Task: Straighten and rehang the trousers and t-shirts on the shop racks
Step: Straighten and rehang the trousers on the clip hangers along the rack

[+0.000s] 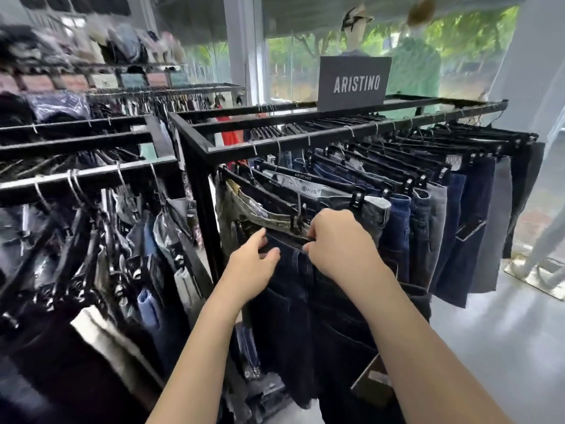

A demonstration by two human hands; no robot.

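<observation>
Left hand (pixel 253 260) and right hand (pixel 339 240) pinching dark jeans (pixel 305 316) at waistband, right grip partly hidden, neighbouring rack (pixel 88 179) blurred

Dark ARISTINO sign (pixel 354 82), mannequin in sunglasses (pixel 356 38), mannequin in green shirt (pixel 415 68), trees outside (pixel 477 35), grey floor (pixel 489 347)

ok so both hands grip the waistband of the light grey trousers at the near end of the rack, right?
Not light grey. The head view shows the left hand and right hand gripping the waistband of dark blue trousers at the near end of the rack.
</observation>
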